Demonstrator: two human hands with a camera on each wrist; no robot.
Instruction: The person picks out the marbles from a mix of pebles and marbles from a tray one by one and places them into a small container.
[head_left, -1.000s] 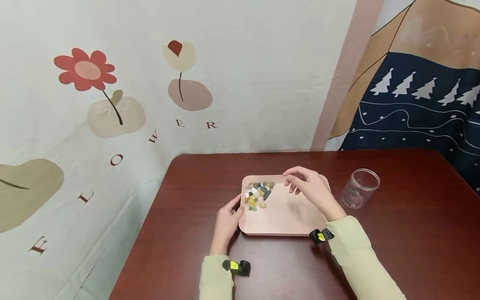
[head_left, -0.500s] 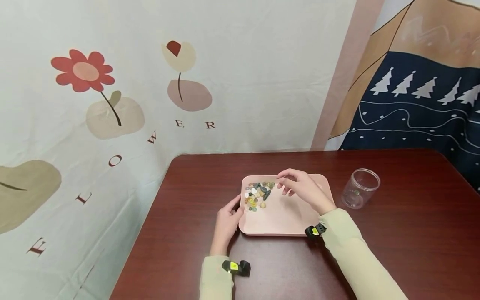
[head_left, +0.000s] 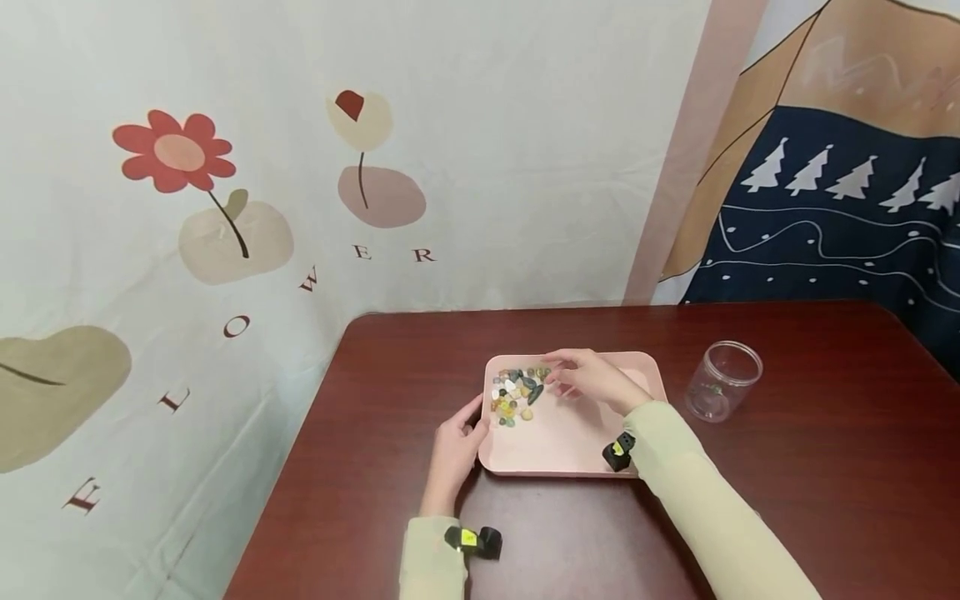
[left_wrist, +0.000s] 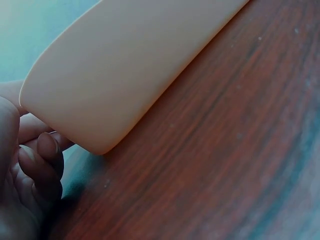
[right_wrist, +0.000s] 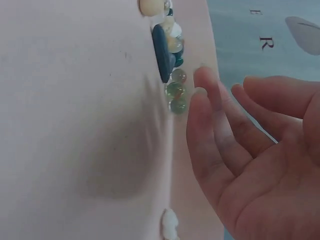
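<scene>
A pink tray (head_left: 555, 442) lies on the table. At its left end are glass marbles (right_wrist: 177, 91) and small stones (head_left: 517, 392), among them a long dark stone (right_wrist: 161, 52). My left hand (head_left: 453, 448) holds the tray's left edge, thumb at the rim; the left wrist view shows several of its fingers (left_wrist: 47, 155) bent beside the tray's corner. Over the tray's far side, my right hand (head_left: 596, 379) hovers with loosely bent fingers just right of the marbles. In the right wrist view nothing shows between thumb and fingers.
A clear jar (head_left: 723, 382) stands on the table right of the tray; a small green spot shows in or on it. A small white piece (right_wrist: 170, 224) lies by the tray's far edge. A printed cloth (head_left: 517, 183) hangs behind the dark red table (head_left: 360, 467).
My right hand has moved left and a little lower over the tray, toward the marbles and stones. The left hand keeps its place on the tray's edge.
</scene>
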